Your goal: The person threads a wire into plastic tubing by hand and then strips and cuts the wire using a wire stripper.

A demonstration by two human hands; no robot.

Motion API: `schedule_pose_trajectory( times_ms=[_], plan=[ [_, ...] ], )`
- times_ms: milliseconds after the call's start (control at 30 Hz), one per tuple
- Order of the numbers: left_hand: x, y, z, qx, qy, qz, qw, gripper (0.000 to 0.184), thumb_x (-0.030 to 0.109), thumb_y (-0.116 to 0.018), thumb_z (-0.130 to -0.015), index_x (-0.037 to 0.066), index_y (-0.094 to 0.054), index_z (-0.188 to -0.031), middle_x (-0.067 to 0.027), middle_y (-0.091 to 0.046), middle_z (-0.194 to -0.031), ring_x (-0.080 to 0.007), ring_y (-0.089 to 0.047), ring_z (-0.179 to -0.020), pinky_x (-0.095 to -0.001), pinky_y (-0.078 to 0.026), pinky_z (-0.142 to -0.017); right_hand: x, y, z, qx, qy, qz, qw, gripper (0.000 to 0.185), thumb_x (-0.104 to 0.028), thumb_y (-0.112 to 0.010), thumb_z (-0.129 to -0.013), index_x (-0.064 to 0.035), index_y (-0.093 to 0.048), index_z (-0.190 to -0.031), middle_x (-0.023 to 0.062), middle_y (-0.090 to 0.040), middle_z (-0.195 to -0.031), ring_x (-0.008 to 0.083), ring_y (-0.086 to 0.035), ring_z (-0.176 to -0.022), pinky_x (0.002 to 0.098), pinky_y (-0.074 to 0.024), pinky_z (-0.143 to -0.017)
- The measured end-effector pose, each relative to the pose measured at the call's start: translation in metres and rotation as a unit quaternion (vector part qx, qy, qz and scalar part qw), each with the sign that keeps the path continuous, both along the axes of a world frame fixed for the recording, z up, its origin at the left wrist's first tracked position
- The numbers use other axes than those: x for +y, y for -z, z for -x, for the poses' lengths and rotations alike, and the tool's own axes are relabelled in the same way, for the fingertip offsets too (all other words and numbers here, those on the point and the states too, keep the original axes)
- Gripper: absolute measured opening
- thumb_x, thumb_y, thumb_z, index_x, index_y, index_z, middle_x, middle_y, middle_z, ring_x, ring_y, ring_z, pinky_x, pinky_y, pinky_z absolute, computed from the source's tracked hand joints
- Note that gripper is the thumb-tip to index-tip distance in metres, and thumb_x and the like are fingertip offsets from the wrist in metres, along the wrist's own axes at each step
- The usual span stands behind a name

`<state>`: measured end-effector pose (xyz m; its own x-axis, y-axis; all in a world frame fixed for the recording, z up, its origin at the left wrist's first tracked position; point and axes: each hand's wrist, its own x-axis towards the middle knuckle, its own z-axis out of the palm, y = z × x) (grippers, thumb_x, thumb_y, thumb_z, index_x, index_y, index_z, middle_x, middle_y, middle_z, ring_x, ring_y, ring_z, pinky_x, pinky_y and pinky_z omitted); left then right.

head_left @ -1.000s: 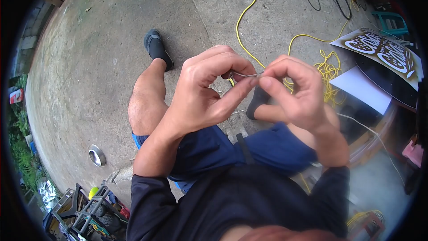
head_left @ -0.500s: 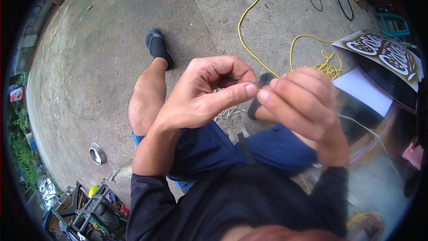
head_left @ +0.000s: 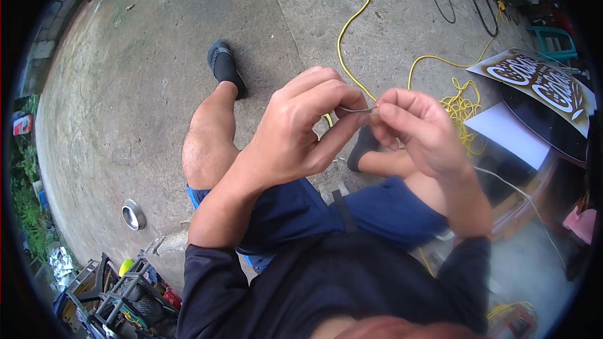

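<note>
We see our dark shirt (head_left: 339, 276) nearest, at six o'clock. Beyond it, just above the middle towards one o'clock, our left hand (head_left: 298, 129) is curled, thumb and forefinger nipped together on a thin wire (head_left: 357, 111). The wire lies about two o'clock from centre, short and grey, bridging our fingertips. Our right hand (head_left: 427, 129), between two and three o'clock, is curled as well, thumb and finger pinched at the wire's other end. Below our hands we wear blue shorts (head_left: 396, 207), and our left shoe (head_left: 221, 63) rests near eleven o'clock on the concrete floor (head_left: 138, 88). A metal bowl (head_left: 133, 215) sits at eight o'clock. Beyond our right hand, towards three o'clock, lie a yellow tangle (head_left: 463, 110) and a white sheet (head_left: 509, 135). Farther out, between two and three, we have a printed sheet (head_left: 534, 78) with white lettering, and past it a teal chair (head_left: 556, 41).
</note>
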<state>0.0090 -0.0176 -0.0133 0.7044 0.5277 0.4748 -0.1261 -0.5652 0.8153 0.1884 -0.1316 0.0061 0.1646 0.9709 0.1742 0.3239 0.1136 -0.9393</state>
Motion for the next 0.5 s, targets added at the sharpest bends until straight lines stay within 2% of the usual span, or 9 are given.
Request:
schedule_pose_trajectory(
  times_ms=[33, 67, 100, 133, 167, 200, 433, 467, 500],
  plan=[
    [0.001, 0.001, 0.002, 0.001, -0.003, -0.001, 1.0, 0.014, 0.003, -0.076, -0.082, -0.001, -0.066, -0.092, -0.0077, -0.062, -0.077, -0.018, -0.059, -0.072, -0.0291, -0.045, -0.062, -0.001, -0.002, -0.001, 0.047, -0.003, 0.032, 0.998, 0.014, -0.008, -0.077, -0.086, -0.0041, -0.069, -0.097, 0.002, -0.065, -0.083, 0.0102, -0.058, -0.07, 0.0216, -0.0446, -0.062],
    [0.003, 0.003, 0.005, 0.006, 0.019, 0.105, 0.994, 0.014, 0.005, -0.075, -0.085, -0.001, -0.066, -0.093, -0.0054, -0.062, -0.077, -0.0147, -0.057, -0.072, -0.0278, -0.044, -0.062, -0.002, -0.003, -0.001, 0.095, -0.005, 0.064, 0.993, 0.015, -0.008, -0.077, -0.087, -0.004, -0.069, -0.098, 0.0017, -0.065, -0.084, 0.0094, -0.057, -0.07, 0.0209, -0.0444, -0.062],
    [0.005, 0.002, 0.007, 0.011, 0.04, 0.209, 0.977, 0.014, 0.007, -0.074, -0.087, -0.001, -0.066, -0.094, -0.003, -0.061, -0.077, -0.0115, -0.056, -0.072, -0.0265, -0.044, -0.063, 0.006, -0.007, -0.004, -0.163, 0.023, -0.11, 0.98, 0.022, -0.003, -0.078, -0.08, -0.0059, -0.07, -0.1, 0.0042, -0.065, -0.089, 0.0132, -0.061, -0.072, 0.0238, -0.0484, -0.063],
    [0.005, 0.0, 0.01, 0.011, 0.04, 0.208, 0.977, 0.014, 0.007, -0.074, -0.087, -0.001, -0.066, -0.094, -0.003, -0.061, -0.077, -0.0115, -0.056, -0.072, -0.0265, -0.044, -0.063, 0.009, -0.005, -0.007, -0.163, 0.022, -0.111, 0.98, 0.022, -0.003, -0.078, -0.08, -0.0059, -0.07, -0.1, 0.0042, -0.065, -0.089, 0.0132, -0.061, -0.072, 0.0238, -0.0484, -0.063],
    [0.004, -0.006, 0.013, 0.034, 0.071, 0.303, 0.95, 0.011, 0.007, -0.073, -0.09, 0.0, -0.065, -0.093, -0.0011, -0.061, -0.081, -0.0079, -0.055, -0.074, -0.0235, -0.043, -0.064, 0.011, -0.003, -0.01, -0.273, -0.015, -0.246, 0.93, 0.025, -0.003, -0.078, -0.077, -0.0059, -0.071, -0.101, 0.0049, -0.065, -0.091, 0.0147, -0.062, -0.074, 0.0259, -0.0499, -0.064],
    [0.003, -0.01, 0.014, 0.058, 0.103, 0.394, 0.912, 0.01, 0.008, -0.071, -0.093, 0.0, -0.065, -0.093, 0.0008, -0.061, -0.085, -0.0043, -0.053, -0.076, -0.0205, -0.041, -0.064, 0.011, -0.001, -0.011, -0.375, -0.051, -0.371, 0.848, 0.029, -0.002, -0.078, -0.075, -0.006, -0.071, -0.102, 0.0056, -0.065, -0.093, 0.0162, -0.063, -0.075, 0.0279, -0.0515, -0.064],
    [0.003, -0.013, 0.014, 0.076, 0.139, 0.422, 0.893, 0.012, 0.01, -0.072, -0.093, 0.0, -0.064, -0.092, 0.0014, -0.06, -0.084, -0.004, -0.052, -0.075, -0.0203, -0.04, -0.064, 0.007, -0.005, -0.008, -0.451, -0.045, -0.372, 0.81, 0.023, -0.004, -0.076, -0.073, -0.0043, -0.073, -0.095, 0.0041, -0.066, -0.08, 0.0183, -0.065, -0.075, 0.0295, -0.0525, -0.064],
    [0.002, -0.007, 0.013, 0.059, 0.118, 0.349, 0.928, 0.012, 0.009, -0.073, -0.091, 0.0, -0.065, -0.092, -0.0003, -0.061, -0.081, -0.007, -0.054, -0.073, -0.0232, -0.043, -0.063, 0.008, -0.004, -0.008, -0.452, -0.045, -0.373, 0.809, 0.023, -0.004, -0.076, -0.073, -0.0043, -0.073, -0.095, 0.0041, -0.066, -0.08, 0.0183, -0.065, -0.075, 0.0295, -0.0525, -0.064],
    [0.002, -0.004, 0.011, 0.041, 0.098, 0.275, 0.956, 0.013, 0.009, -0.074, -0.089, -0.001, -0.066, -0.092, -0.0019, -0.062, -0.078, -0.01, -0.056, -0.071, -0.0261, -0.045, -0.062, 0.01, -0.003, -0.008, -0.423, -0.038, -0.333, 0.842, 0.019, -0.004, -0.076, -0.075, -0.0033, -0.073, -0.094, 0.0041, -0.066, -0.08, 0.017, -0.065, -0.074, 0.0282, -0.0514, -0.063]
  ],
)
